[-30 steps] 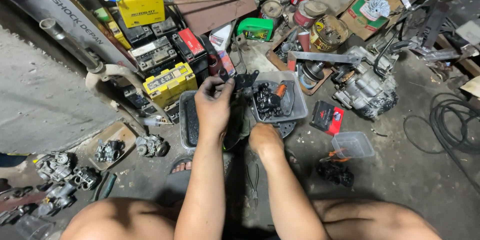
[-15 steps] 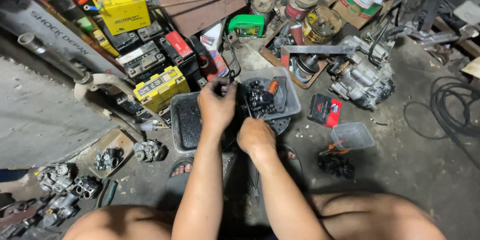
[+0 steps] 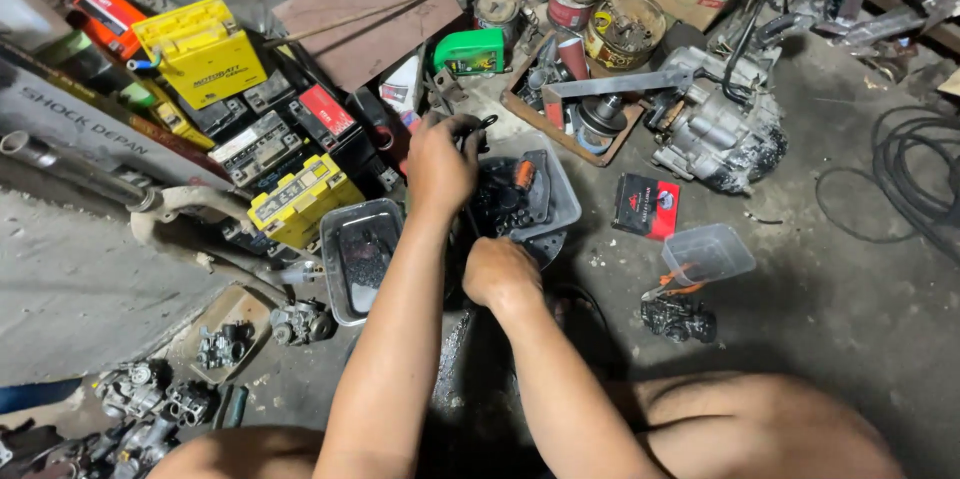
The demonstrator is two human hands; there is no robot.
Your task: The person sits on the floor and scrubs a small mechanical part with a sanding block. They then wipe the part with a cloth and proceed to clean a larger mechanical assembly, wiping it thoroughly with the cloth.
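From the head camera we see our left hand (image 3: 440, 167) lifted to the far edge of the clear tray (image 3: 560, 201) of dark parts, higher than half a second ago, fingers curled shut on a small black part (image 3: 478, 129) with a thin wire loop. Our right hand (image 3: 500, 272) stays low and near, fisted over dark metal; we cannot tell what it grips. The empty tub (image 3: 358, 257) sits just left, yellow batteries (image 3: 300, 201) beyond. So we judge a piece is coming out of the tray.
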